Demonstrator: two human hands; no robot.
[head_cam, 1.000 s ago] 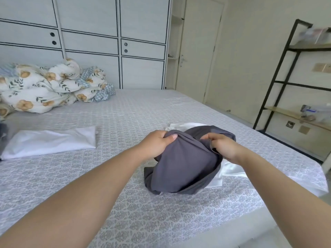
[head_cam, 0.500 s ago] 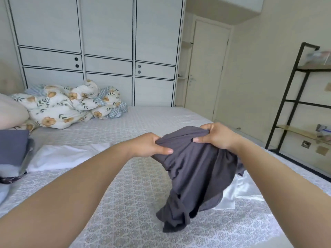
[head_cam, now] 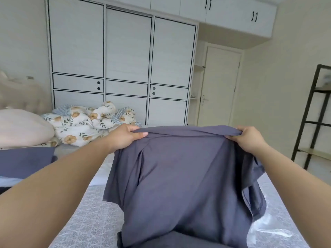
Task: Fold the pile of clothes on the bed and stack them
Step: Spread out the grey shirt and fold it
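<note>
In the centre of the frame the person holds up a dark grey soft jersey garment (head_cam: 182, 176), spread between both hands above the bed with the grey patterned cover (head_cam: 89, 224). The left hand (head_cam: 125, 138) pinches the upper edge of the cloth with thumb and curled fingers, and the right hand (head_cam: 249, 138) grips the other end of the same edge in the same way, so each grip is clenched on the cloth. The upper edge is bunched and rolled between the hands, not flat. The garment hangs down freely, and its lower part reaches the bottom of the frame, where I cannot tell if it touches the bed.

At the lower right a shiny white cloth (head_cam: 272, 230) lies on the bed, partly under the grey garment. At the left edge a folded dark blue cloth (head_cam: 26, 161) rests near a pale pink pillow (head_cam: 23, 127), and behind them is a crumpled flower-printed quilt (head_cam: 86, 122).

I think the risk is a crooked fold. The edge is gathered and the right side hangs twisted, so if the garment is laid down like this, wrinkles will stay inside the fold. It could also land on the white cloth and drag it along.
</note>
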